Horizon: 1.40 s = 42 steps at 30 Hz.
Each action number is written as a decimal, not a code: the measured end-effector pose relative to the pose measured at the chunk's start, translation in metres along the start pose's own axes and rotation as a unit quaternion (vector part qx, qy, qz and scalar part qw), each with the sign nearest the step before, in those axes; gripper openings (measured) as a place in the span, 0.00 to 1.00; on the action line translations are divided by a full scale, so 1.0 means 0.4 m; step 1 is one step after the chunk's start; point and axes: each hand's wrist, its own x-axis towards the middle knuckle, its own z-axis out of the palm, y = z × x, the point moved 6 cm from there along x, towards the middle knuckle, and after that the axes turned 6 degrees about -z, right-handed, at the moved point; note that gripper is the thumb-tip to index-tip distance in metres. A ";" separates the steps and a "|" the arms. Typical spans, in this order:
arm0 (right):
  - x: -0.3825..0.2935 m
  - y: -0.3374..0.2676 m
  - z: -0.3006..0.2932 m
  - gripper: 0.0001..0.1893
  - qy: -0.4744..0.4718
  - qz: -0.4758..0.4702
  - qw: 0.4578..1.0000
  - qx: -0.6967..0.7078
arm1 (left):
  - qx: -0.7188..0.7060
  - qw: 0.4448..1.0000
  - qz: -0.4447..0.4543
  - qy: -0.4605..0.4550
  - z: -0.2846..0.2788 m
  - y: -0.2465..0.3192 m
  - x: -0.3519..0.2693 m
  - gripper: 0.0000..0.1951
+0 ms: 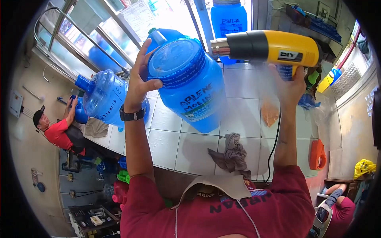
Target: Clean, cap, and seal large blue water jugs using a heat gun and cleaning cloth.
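A large blue plastic water container (205, 101) stands on the white tiled counter (166, 145), handwriting on its side. A printed blue seal band (184, 74) runs around its round lid (175, 56). My left hand (143, 74) rests against the lid's left edge, thumb on the band and fingers apart. In my right hand (288, 83) is a yellow and black heat gun (273, 47), held by its handle. Its metal nozzle points left at the band, close to it but apart. A black cord hangs from the gun beside my right forearm.
A crumpled grey cloth (232, 153) lies near the front edge. Further blue containers stand left (105, 95) and behind (229, 17). An orange plastic piece (318, 154) is at the right. A co-worker in red (59, 131) handles a container far left; another person (342, 211) sits lower right.
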 end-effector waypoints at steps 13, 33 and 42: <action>-0.024 -0.023 0.028 0.29 -0.014 -0.016 0.999 0.044 | -0.004 1.000 0.006 0.013 -0.015 -0.015 -0.010 0.64; -0.058 -0.026 0.013 0.29 0.009 -0.028 0.999 0.018 | 0.096 0.957 0.137 0.236 0.103 0.028 -0.164 0.58; -0.099 -0.042 -0.006 0.30 0.023 0.015 0.999 0.038 | 0.073 0.944 0.140 0.290 0.072 0.056 -0.107 0.50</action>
